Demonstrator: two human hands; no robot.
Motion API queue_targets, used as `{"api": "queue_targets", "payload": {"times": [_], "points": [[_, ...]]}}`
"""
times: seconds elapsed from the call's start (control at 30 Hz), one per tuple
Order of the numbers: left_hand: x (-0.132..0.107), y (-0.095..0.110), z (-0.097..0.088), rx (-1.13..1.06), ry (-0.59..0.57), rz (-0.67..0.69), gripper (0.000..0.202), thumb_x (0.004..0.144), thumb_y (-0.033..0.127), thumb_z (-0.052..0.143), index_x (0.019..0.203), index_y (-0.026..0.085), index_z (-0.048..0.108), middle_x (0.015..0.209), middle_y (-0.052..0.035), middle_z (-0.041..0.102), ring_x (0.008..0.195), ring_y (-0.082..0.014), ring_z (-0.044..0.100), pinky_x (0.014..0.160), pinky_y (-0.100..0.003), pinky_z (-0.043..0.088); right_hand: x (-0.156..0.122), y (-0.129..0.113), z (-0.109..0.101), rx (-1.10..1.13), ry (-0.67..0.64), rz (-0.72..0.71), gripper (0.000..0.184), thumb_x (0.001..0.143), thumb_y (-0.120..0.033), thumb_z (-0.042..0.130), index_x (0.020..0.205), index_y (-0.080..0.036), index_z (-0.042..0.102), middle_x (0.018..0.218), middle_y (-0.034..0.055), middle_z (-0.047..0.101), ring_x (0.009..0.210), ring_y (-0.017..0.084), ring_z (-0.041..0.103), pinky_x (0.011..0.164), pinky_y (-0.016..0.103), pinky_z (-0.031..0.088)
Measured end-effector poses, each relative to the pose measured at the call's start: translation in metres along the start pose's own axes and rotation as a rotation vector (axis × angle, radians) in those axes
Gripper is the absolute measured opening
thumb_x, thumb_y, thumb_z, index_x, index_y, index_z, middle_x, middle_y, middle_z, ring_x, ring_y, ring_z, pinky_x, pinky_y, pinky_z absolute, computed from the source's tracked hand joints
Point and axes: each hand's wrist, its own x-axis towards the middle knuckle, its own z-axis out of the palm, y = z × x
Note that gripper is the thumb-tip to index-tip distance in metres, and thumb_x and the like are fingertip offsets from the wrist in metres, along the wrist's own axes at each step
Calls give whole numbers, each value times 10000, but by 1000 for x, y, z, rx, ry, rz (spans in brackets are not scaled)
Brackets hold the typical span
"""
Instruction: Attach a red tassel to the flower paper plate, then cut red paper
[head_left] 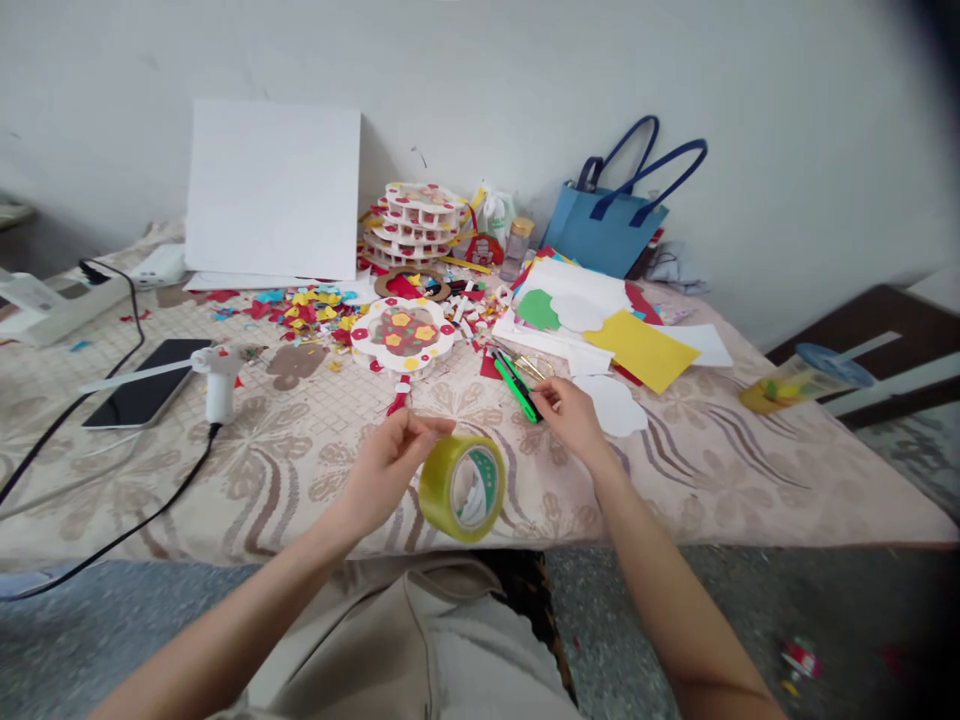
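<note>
Near the table's front edge, my left hand pinches the loose end of a roll of yellowish clear packing tape. The roll hangs tilted just right of the fingers, its green and white core facing me. My right hand has its fingers closed on the lower end of a green and black utility knife, which points away to the left. Behind my left hand lies a flower-shaped decorated paper piece with a red tassel. A white scalloped paper cutout lies partly behind my right hand.
A white glue gun and a phone lie at left, with black cables. Colored scraps and a stacked flower-shaped paper model are farther back. Paper sheets, a blue bag and a lidded drink cup stand right.
</note>
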Motion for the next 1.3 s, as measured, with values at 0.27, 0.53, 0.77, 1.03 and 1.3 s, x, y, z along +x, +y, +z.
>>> {"api": "queue_targets", "payload": {"times": [0.27,0.53,0.77,1.03,1.3], "points": [[37,61,1,483,-48,303,124,880,221,498,758,199,481,956,-94,701,917,-220,663,721,-292,487,46,13,4,-293,-50,39,202,910,-352,490,948,-171,573,991,134,630,962,253,580,781,330,434],[78,61,9,675,-163,321,138,788,179,539,682,209,457,712,-33,629,701,-186,590,629,-271,406,77,20,6,-374,-192,108,249,883,-343,573,994,-121,553,947,203,676,912,294,633,714,319,410],[101,61,-4,837,-292,293,198,803,250,539,632,202,452,579,7,528,554,-133,449,555,-258,299,80,31,-16,-172,-265,180,276,820,-265,620,1040,-108,564,850,141,714,776,248,654,653,296,422],[118,72,-6,861,-423,286,189,749,265,572,599,192,483,609,0,561,555,-124,455,545,-248,294,48,42,-67,255,-367,185,335,852,-363,507,1097,-135,515,739,42,657,621,156,598,557,277,434],[127,74,-1,897,-472,247,151,725,260,571,598,187,532,530,10,517,484,-118,431,493,-254,264,9,0,-87,32,-374,-165,430,662,-397,734,1013,-193,593,939,65,635,766,201,565,675,319,436]]}}
